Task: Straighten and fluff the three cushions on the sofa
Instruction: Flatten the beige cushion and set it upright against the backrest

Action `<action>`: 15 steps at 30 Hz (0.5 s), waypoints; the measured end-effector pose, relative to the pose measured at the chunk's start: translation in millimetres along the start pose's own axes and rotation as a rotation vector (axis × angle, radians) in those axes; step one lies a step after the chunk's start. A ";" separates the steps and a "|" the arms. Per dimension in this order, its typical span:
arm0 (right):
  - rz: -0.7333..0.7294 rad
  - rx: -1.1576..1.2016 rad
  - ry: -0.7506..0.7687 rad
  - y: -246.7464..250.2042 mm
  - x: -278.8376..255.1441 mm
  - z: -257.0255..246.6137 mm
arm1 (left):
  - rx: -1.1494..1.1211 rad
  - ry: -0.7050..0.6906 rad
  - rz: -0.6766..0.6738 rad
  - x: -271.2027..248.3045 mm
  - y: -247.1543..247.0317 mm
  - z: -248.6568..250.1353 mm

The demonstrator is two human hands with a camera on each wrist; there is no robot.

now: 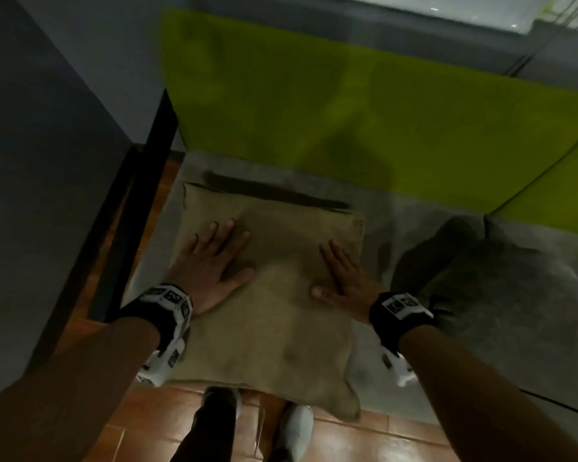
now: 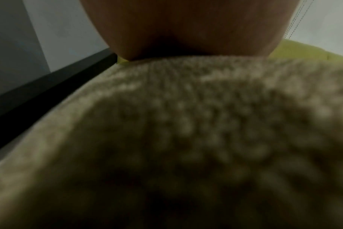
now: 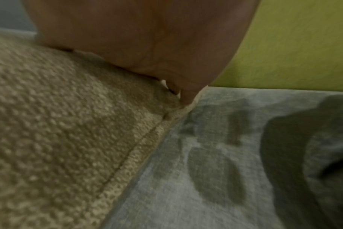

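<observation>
A tan woven cushion lies flat on the grey sofa seat, its near corner hanging over the front edge. My left hand presses flat on its left part with fingers spread. My right hand presses flat on its right part, fingers straight and close together. A grey cushion lies crumpled to the right on the seat. In the left wrist view the palm sits on the tan cushion. The right wrist view shows the hand near the tan cushion's seamed edge, beside the grey cushion.
The lime-green sofa back rises behind the seat. A dark grey cabinet with a black edge stands close on the left. My feet stand on the reddish tiled floor before the sofa.
</observation>
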State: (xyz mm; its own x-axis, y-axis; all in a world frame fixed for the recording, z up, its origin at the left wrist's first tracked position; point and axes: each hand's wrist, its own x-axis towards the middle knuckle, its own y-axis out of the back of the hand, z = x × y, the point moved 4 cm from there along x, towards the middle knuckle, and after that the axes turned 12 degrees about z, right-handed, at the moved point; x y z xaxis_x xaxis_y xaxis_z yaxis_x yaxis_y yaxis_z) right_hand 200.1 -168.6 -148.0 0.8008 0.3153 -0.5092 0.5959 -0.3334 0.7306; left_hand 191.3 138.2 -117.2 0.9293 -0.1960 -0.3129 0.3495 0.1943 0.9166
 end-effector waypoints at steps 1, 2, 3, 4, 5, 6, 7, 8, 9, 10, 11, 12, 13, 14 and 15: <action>-0.028 0.038 -0.045 1.4 -1.6 2.0 | -0.045 0.019 -0.003 0.3 -1.2 -3.9; -0.046 0.097 -0.122 0.7 -3.0 7.1 | -0.117 0.064 -0.002 0.9 -1.5 -10.1; -0.050 0.190 -0.216 -0.2 -6.2 11.9 | -0.203 0.130 -0.003 2.5 -2.5 -19.6; -0.052 0.291 -0.310 -4.2 -9.2 20.2 | -0.286 0.203 -0.009 5.0 -1.9 -30.3; -0.062 0.369 -0.370 -5.9 -13.4 22.6 | -0.369 0.264 -0.006 8.8 1.3 -42.0; -0.079 0.401 -0.395 -7.0 -16.6 24.3 | -0.441 0.322 0.000 14.3 8.8 -52.3; -0.075 0.405 -0.398 -3.4 -20.0 21.4 | -0.509 0.371 0.012 20.8 17.3 -62.3; -0.037 0.404 -0.418 4.6 -22.3 16.1 | -0.560 0.420 0.032 28.5 27.7 -71.8; 0.045 0.405 -0.476 14.5 -22.3 13.6 | -0.597 0.460 0.053 38.0 39.8 -78.2; 0.137 0.434 -0.549 25.7 -21.6 12.6 | -0.603 0.500 0.077 47.3 51.2 -84.0; 0.225 0.478 -0.605 35.9 -20.1 13.4 | -0.607 0.536 0.111 56.0 62.1 -89.3; 0.316 0.529 -0.651 45.5 -15.8 15.4 | -0.605 0.567 0.129 64.8 69.3 -93.9; 0.395 0.540 -0.673 52.9 -8.9 20.0 | -0.604 0.579 0.134 73.9 74.8 -95.4; 0.444 0.520 -0.676 59.9 -1.1 23.9 | -0.586 0.588 0.121 83.0 75.0 -98.3; 0.456 0.465 -0.655 67.0 10.4 25.8 | -0.577 0.597 0.119 90.9 75.5 -100.0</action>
State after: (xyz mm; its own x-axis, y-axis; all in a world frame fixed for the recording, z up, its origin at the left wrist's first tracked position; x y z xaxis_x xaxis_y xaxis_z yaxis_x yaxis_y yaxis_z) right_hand 249.9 -210.6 -116.1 0.7540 -0.4526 -0.4761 0.0647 -0.6701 0.7395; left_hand 314.1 231.2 -101.4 0.8139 0.3673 -0.4502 0.0999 0.6747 0.7313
